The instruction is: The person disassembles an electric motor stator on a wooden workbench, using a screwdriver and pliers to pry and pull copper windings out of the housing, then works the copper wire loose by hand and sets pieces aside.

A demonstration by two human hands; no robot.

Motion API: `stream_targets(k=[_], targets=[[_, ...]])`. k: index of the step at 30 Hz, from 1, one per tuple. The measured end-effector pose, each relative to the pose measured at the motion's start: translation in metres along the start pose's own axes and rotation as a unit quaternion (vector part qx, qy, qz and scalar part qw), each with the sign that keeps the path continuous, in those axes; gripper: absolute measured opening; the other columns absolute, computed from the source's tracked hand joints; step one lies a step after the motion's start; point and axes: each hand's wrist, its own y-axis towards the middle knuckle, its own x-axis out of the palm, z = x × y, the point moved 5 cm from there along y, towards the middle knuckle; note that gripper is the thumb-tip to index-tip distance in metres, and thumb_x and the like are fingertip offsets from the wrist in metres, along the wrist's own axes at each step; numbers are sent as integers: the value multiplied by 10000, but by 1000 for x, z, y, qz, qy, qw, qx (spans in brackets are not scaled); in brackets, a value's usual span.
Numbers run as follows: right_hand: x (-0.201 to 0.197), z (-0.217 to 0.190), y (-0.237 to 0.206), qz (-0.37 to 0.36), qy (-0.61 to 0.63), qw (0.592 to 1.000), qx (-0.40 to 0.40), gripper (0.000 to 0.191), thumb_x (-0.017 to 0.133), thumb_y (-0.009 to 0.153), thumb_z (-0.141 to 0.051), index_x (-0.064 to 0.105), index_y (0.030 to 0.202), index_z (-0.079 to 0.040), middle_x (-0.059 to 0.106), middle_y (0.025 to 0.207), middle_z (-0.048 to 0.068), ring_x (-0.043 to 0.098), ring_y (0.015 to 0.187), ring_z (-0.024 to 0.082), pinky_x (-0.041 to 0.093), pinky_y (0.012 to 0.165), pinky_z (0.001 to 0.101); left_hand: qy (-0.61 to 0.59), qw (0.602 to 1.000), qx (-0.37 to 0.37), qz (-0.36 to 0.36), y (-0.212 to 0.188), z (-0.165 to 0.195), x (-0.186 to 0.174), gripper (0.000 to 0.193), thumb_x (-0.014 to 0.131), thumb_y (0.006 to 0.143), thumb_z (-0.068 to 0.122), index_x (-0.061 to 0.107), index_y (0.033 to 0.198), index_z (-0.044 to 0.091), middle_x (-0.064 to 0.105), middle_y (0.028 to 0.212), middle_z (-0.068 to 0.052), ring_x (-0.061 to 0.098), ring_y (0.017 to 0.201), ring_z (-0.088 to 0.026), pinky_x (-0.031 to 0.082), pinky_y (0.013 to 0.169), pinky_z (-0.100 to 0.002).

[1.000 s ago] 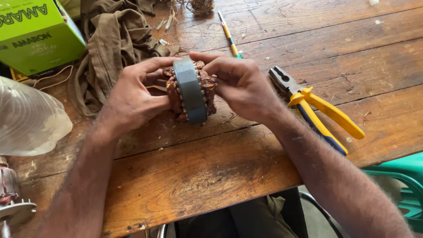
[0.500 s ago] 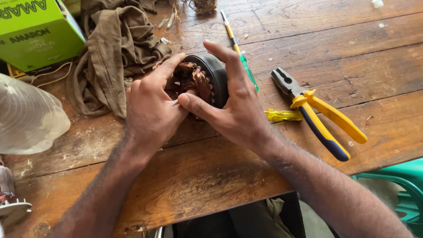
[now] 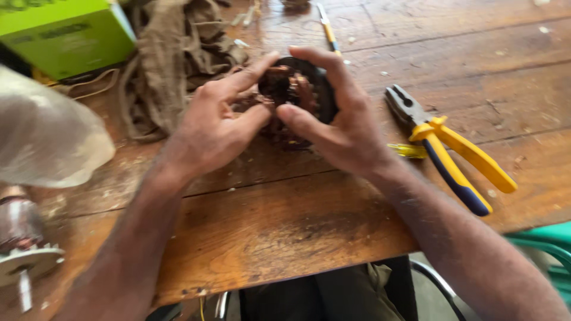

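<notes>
Across the whole frame runs a worn wooden counter (image 3: 333,226) of wide brown planks, scratched and dusty, its near edge cutting across the bottom of the picture. At the upper left sits a green box (image 3: 65,35) with a crumpled brown cloth (image 3: 172,65) just beside it, and a clear plastic bag (image 3: 41,137) lies at the left edge above a metal rotor (image 3: 21,238) in the lower left corner. Right of centre lie pliers (image 3: 452,148) with yellow and blue handles, and a thin screwdriver (image 3: 327,27) lies at the top centre. A teal chair (image 3: 547,244) shows at the lower right. Just above the centre, both hands hold a round motor stator (image 3: 297,95) with copper windings, raised slightly off or resting on the planks; I cannot tell which. The left hand (image 3: 214,131) curls its fingers (image 3: 250,74) over the left side, thumb pressed near the windings. The right hand (image 3: 345,125) wraps its fingers (image 3: 327,65) around the dark outer rim, thumb reaching across the front, so both are grasping the part.
</notes>
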Motion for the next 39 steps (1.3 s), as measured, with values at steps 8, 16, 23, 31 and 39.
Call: stream_targets(k=[8, 16, 23, 31, 39], targets=[[-16, 11, 10, -12, 208, 973, 101, 637, 713, 835, -18, 459, 1413, -101, 604, 1290, 143, 699, 1170, 226, 655, 913, 329, -22, 999, 42, -1, 4, -9, 11, 621, 563, 923, 106, 461, 1532, 170, 667, 1396, -130, 771, 974, -202, 639, 753, -326], [-31, 22, 12, 28, 236, 968, 81, 665, 662, 763, 56, 482, 1388, -85, 614, 1372, 135, 664, 1220, 204, 660, 911, 326, 24, 983, 180, -7, 2, 1, 21, 706, 531, 987, 103, 294, 1651, 136, 458, 1655, -277, 514, 1461, -357, 421, 1168, -517], [-32, 13, 12, -1, 149, 988, 35, 640, 631, 815, 49, 465, 1423, -61, 625, 1336, 168, 689, 1207, 234, 623, 1040, 373, 142, 972, 185, -7, -6, 19, 23, 478, 774, 820, 234, 578, 1240, 117, 253, 1642, -316, 286, 1503, -543, 334, 1177, -630], [-21, -3, 11, -56, 60, 992, -93, 579, 607, 870, 49, 456, 1423, -31, 464, 1473, 192, 660, 1324, 292, 624, 1047, 392, 245, 955, 163, -22, -4, 24, 38, 402, 876, 813, 389, 740, 1098, 139, 233, 1617, -242, 383, 1441, -447, 398, 1147, -568], [-17, -13, 8, -72, -48, 990, -114, 633, 675, 799, -35, 509, 1409, -76, 457, 1458, 174, 615, 1320, 287, 615, 1041, 389, 321, 931, 160, -63, -3, 24, 46, 569, 875, 751, 392, 727, 1215, 97, 181, 1505, -265, 337, 1389, -468, 406, 1060, -526]])
